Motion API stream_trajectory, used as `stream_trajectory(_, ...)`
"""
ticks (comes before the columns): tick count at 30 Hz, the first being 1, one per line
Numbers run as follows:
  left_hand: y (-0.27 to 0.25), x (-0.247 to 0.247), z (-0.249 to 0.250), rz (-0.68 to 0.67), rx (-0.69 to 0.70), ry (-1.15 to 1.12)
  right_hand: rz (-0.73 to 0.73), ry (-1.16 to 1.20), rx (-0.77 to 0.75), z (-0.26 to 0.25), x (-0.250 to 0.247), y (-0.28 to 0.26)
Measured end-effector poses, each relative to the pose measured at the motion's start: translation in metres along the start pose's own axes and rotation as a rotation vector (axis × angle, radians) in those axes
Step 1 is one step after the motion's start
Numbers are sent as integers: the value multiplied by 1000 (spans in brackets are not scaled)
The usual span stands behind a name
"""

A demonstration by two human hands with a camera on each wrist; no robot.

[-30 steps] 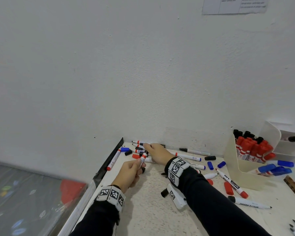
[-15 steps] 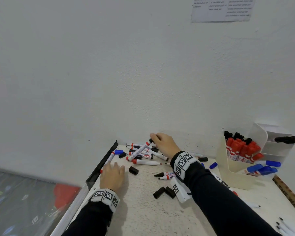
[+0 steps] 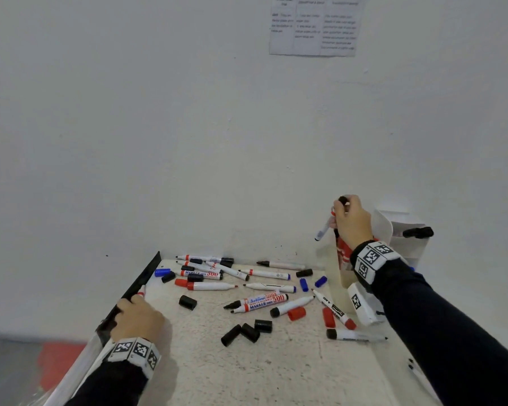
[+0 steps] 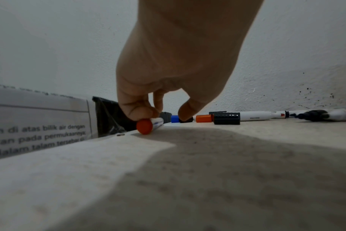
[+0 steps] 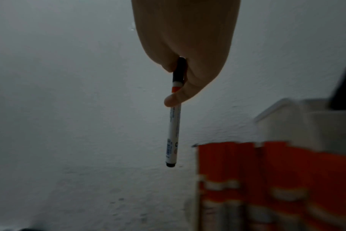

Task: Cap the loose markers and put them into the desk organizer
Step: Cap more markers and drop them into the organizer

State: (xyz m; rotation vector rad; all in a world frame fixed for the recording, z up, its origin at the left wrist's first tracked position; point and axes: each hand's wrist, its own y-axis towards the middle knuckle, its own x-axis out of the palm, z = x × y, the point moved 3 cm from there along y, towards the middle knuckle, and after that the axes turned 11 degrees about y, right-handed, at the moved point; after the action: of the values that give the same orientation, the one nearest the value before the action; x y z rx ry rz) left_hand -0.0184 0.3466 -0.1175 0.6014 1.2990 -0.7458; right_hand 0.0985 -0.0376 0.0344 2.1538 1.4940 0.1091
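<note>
The organizer (image 3: 383, 227), packed with red markers (image 5: 277, 179), stands just below and right of the raised right hand (image 3: 352, 222), whose fingers are curled round a capped pen (image 5: 173, 125) hanging tip-down beside its rim. On the table (image 3: 276, 370), the left hand (image 3: 140, 319) pinches a red-ended marker (image 4: 148, 125) at the edge; loose markers (image 3: 264, 301) and caps (image 3: 248, 332) lie to its right.

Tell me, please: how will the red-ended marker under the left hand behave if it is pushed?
The red-ended marker looks round and smooth, so it would probably roll. It lies near the desk edge, so it might drop off. It seems stiff and light.
</note>
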Motion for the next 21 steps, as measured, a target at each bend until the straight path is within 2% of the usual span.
stream_trajectory(4, 3, 2, -5, -71, -47, 5, 52, -229, 22, 4, -33, 13)
stream_trajectory(12, -2, -4, -4, -169, -76, -90, -15, -377, 40, 8, -35, 21)
stream_trajectory(15, -5, -9, 4, -114, 20, -114, -48, -442, 60, 7, -31, 21)
stream_trajectory(18, 2, -8, 10, -53, 131, -319, -68, -435, 41, 1, -25, 23)
stream_trajectory(21, 3, -7, 18, -68, 225, -436, -45, -412, 37, 4, -21, 24)
